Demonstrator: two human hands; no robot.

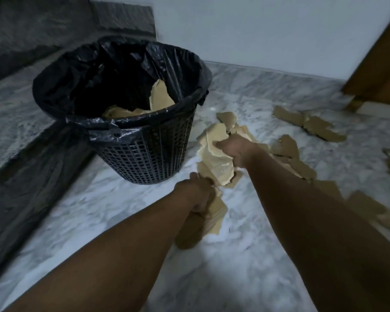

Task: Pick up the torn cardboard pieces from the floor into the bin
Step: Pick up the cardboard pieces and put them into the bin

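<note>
Both bare forearms reach forward from the lower edge and converge beside the round black plastic lattice bin (144, 154). The right hand (236, 149) is the farther one, just right of the bin's wall. Its knuckles are up, and its fingers and thumb curl round a bunch of torn pale-tan cardboard pieces (214, 156). The left hand (196, 194) is nearer the person, just right of the bin's base, with its fingers curled under and gripping crumpled brown cardboard scraps (218, 210). The hands are near each other but apart.
</note>
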